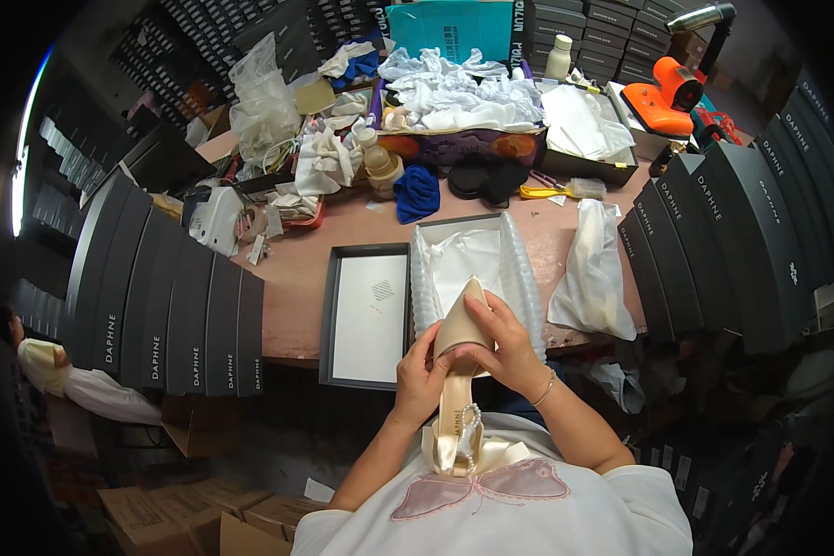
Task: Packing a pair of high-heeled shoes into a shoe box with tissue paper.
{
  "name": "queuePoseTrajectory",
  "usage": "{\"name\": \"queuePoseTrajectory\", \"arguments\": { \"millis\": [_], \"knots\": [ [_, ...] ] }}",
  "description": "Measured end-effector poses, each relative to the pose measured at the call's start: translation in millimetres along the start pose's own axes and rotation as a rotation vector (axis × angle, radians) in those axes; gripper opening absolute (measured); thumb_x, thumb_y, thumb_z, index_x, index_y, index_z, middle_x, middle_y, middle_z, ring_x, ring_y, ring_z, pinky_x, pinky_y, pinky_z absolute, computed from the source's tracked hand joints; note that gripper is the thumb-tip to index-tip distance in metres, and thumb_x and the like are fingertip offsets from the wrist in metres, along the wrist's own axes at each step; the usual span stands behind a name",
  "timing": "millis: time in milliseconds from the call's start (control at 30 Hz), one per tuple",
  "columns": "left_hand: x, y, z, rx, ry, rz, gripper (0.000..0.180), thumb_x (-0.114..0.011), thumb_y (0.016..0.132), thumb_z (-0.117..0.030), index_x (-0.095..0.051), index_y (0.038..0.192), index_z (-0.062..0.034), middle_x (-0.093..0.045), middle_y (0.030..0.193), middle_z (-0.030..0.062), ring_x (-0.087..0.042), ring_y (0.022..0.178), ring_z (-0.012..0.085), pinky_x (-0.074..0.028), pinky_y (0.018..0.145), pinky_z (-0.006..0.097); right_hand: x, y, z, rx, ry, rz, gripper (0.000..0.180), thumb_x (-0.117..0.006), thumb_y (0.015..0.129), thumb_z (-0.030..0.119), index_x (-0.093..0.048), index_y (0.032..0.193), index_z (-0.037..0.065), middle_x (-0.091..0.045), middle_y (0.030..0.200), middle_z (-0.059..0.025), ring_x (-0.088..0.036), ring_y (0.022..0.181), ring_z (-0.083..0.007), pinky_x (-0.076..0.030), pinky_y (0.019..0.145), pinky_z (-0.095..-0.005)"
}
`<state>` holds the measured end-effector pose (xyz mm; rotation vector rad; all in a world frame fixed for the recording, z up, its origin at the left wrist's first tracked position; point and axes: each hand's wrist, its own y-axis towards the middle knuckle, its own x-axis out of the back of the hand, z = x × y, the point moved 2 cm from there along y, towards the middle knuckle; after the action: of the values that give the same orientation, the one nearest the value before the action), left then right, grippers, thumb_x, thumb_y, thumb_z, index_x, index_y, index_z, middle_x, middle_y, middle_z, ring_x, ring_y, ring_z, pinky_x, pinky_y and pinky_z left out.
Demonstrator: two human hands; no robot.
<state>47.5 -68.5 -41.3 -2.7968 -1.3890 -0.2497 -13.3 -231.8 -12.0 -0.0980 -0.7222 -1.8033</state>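
Observation:
A cream pointed-toe shoe [461, 326] with a string of pearly beads at its ankle end is held in front of my chest, toe pointing away from me. My left hand [423, 378] grips its left side near the opening. Across the toe and right side lie the fingers of my right hand [507, 347], its thumb at the edge of the opening. Just beyond is an open shoe box [419, 243] lined with white paper and bubble wrap. Beside it on the left lies a dark box lid [328, 320], pale inside. A white wrapped bundle [591, 269] rests to the right.
Dark shoe boxes stand in rows at left [171, 296] and right [704, 250]. Along the back are a carton of crumpled white paper [463, 88], a blue cloth [418, 195], a yellow-handled brush [565, 190] and an orange lamp-like tool [665, 95]. Cardboard boxes [171, 519] sit low at left.

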Motion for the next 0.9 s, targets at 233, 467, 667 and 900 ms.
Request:
{"name": "queuePoseTrajectory", "arguments": {
  "millis": [233,467,667,900],
  "knots": [
    [8,8,3,0.028,0.121,-0.101,0.059,-0.056,0.078,0.010,-0.048,0.136,-0.0008,-0.062,0.114,0.0182,-0.064,0.100,0.0247,-0.051,0.084,0.033,-4,11,-1,-0.090,0.110,0.144,0.076,-0.076,0.080,0.027,-0.038,0.142,0.006,-0.040,0.139,-0.0202,-0.048,0.123,-0.0327,-0.044,0.098,-0.0356],
    [102,67,1,0.133,0.165,-0.112,0.062,-0.059,0.083,0.002,-0.039,0.142,-0.0024,-0.057,0.121,0.0162,-0.058,0.106,0.0197,-0.049,0.087,0.030,113,-14,-74,-0.362,-0.798,-0.132,0.090,-0.075,0.078,0.033,-0.025,0.145,0.001,-0.041,0.138,-0.0246,-0.042,0.127,-0.0397,-0.039,0.101,-0.0456],
    [63,63,-43,-0.155,0.431,-0.057,0.062,-0.066,0.083,-0.005,-0.040,0.139,0.0011,-0.046,0.137,0.0202,-0.048,0.125,0.0319,-0.039,0.103,0.037,147,-64,-168,-0.653,-0.806,-0.110,0.043,-0.070,0.079,0.020,-0.057,0.113,-0.003,-0.067,0.081,-0.0180,-0.065,0.075,-0.0351,-0.051,0.070,-0.0449],
    [-57,29,-15,0.027,-0.560,0.072,0.085,-0.073,0.084,-0.030,-0.023,0.146,-0.0009,-0.035,0.142,0.0135,-0.039,0.128,0.0237,-0.033,0.106,0.033,46,11,-12,-0.346,0.015,-0.008,0.028,-0.066,0.087,0.021,-0.059,0.101,-0.002,-0.064,0.091,-0.0166,-0.061,0.081,-0.0270,-0.048,0.072,-0.0353]
  ]
}}
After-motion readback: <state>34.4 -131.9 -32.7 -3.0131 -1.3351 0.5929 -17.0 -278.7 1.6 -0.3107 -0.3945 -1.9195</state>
